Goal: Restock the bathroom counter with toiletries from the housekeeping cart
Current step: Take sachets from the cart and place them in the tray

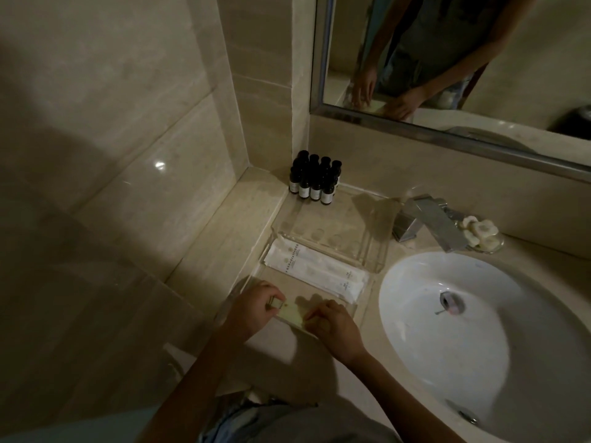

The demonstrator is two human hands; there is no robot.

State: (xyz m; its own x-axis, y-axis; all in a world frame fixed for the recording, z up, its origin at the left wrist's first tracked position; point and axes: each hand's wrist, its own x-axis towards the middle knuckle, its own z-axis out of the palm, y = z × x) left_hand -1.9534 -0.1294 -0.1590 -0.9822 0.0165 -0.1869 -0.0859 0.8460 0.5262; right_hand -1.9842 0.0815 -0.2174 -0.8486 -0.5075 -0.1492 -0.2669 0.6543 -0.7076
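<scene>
Bathroom counter [323,372], lower centre: left hand [252,306] and right hand [332,324] both pinching a pale flat packet [67,314], seating it in the clear tray [361,302]; next probably releasing and squaring.

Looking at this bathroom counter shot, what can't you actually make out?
- Head view: print on the white sachets, too small and dim.
- Labels on the dark capped bottles, too small.
- Pale flat packet: both ends covered by the left hand and right hand.
- White oval sink: cut off by the frame's lower right edge.
</scene>
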